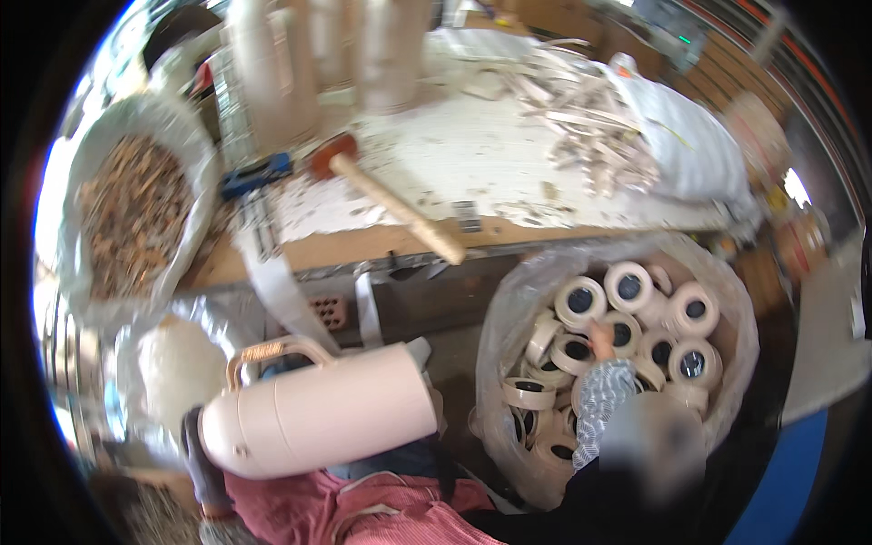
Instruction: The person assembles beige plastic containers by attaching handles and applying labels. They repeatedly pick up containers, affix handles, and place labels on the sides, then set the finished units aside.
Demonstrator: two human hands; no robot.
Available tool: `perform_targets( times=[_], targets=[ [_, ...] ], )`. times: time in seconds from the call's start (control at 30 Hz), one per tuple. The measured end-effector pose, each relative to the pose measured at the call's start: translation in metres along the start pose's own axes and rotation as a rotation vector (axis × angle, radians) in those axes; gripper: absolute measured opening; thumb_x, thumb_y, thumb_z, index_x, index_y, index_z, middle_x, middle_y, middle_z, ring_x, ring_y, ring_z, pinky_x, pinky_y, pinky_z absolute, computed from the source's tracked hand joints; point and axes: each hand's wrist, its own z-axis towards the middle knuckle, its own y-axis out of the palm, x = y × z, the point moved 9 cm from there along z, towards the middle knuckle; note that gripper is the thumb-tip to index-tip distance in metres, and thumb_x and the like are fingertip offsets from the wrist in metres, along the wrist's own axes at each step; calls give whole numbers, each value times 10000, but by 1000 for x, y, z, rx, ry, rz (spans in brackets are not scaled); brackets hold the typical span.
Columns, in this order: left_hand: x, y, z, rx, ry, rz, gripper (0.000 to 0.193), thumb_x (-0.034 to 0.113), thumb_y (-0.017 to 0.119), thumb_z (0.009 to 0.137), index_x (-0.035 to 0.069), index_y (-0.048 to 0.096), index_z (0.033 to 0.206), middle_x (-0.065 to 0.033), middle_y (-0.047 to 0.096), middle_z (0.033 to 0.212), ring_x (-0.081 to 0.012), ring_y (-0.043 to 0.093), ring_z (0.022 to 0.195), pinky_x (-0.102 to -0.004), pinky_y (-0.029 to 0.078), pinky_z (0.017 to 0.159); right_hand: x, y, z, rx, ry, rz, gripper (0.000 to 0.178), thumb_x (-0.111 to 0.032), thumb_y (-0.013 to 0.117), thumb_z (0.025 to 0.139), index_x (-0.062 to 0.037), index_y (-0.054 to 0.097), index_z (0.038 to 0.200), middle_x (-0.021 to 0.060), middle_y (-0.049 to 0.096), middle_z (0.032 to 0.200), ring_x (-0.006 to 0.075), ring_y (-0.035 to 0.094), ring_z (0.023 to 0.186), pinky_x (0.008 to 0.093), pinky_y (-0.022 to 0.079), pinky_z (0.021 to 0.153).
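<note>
A pale pink jug point(318, 413) with a looped handle lies on its side across my lap, handle upward. My left hand point(200, 459), in a grey glove, is closed round the jug's left end; part of its grip is hidden behind the jug. To the right, my right hand point(601, 340) reaches into a large plastic-lined bag point(509, 318) full of pale pink rings with dark centres. Its bent fingers are at the lower edge of one pink ring point(579, 302), among several others. Blur softens the fingertips.
Ahead, a worktable point(481, 145) carries a mallet point(391, 204), a blue-handled tool point(257, 175), upright pink jugs point(391, 54) and a white sack point(681, 136) spilling pale strips. At left stands a bag point(204, 182) of brown scraps. A blurred patch point(654, 445) covers part of the lower right.
</note>
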Motion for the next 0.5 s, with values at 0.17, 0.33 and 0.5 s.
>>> perform_targets(
  times=[0.17, 0.33, 0.5],
  targets=[
    [31, 29, 10, -59, 164, 327, 325, 160, 422, 999, -12, 529, 1254, -127, 559, 1239, -237, 522, 1166, -354, 403, 1027, 54, -16, -50, -128, 278, 616, 346, -248, 633, 895, 25, 576, 1099, 142, 652, 967, 219, 635, 866, 305, 521, 776],
    [54, 0, -17, 78, 212, 520, 312, 143, 412, 999, -20, 555, 1224, -139, 577, 1211, -249, 549, 1129, -334, 432, 992, -68, -72, -165, -159, -17, 693, 408, -236, 579, 936, 11, 493, 1249, 126, 613, 1096, 182, 600, 969, 281, 486, 858],
    [17, -33, -27, 158, 139, 174, 330, 166, 415, 1016, -42, 545, 1237, -152, 599, 1206, -243, 577, 1091, -335, 452, 961, -239, -60, -302, -512, -270, 708, 490, -224, 524, 977, -3, 410, 1398, 111, 575, 1225, 146, 565, 1073, 257, 450, 939]
  ],
)
